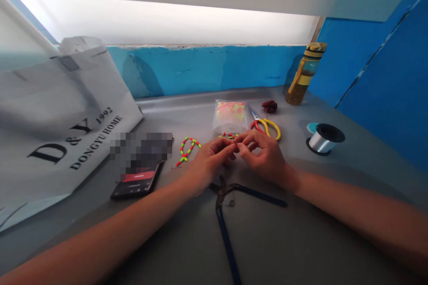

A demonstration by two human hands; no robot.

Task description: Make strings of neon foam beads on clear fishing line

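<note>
My left hand (214, 159) and my right hand (262, 156) meet at the fingertips, both pinched closed. What lies between them is too small to make out. Just behind the fingers shows part of a red and yellow-green bead string (229, 135). A looped strand of the same beads (186, 149) rests on the table left of my left hand. Below my hands lie blue-handled pliers (223, 193) with their handles spread. Behind them sits a clear bag of pink and yellow beads (230, 113), beside scissors with red and yellow handles (267, 124).
A phone (142, 169) and a large white bag (73, 133) stand on the left of the grey table (187, 240). To the right are a wire spool (324, 139), a teal disc (312, 127), a dark red bundle (269, 107) and a yellow bottle (305, 75).
</note>
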